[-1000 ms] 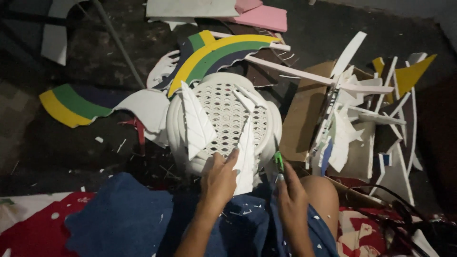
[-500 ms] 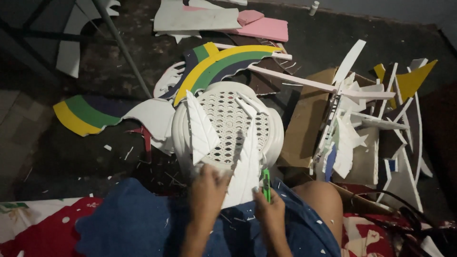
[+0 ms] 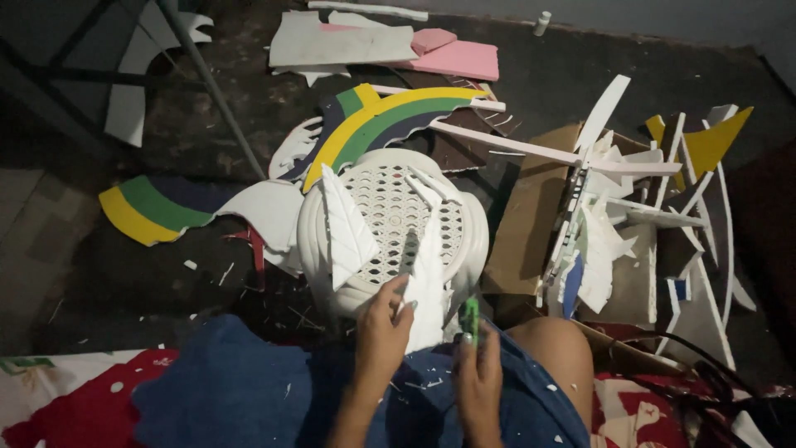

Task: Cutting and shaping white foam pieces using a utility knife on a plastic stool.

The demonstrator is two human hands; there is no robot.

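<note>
Left hand [image 3: 383, 325] raised from the lap, fingers closed on the lower edge of a white foam leaf cutout [image 3: 426, 286] propped against the white plastic stool [image 3: 390, 211]. Right hand [image 3: 478, 373] just beside it, clasped around a green utility knife [image 3: 469, 316], blade end upward.

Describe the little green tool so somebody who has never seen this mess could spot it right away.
Start at the round white plastic stool with the lattice top in the middle of the floor. Just below its near right edge, the right hand holds a small green cutter upright, beside the tall white foam piece gripped by the left hand. It is the only bright green handheld thing there.
</note>
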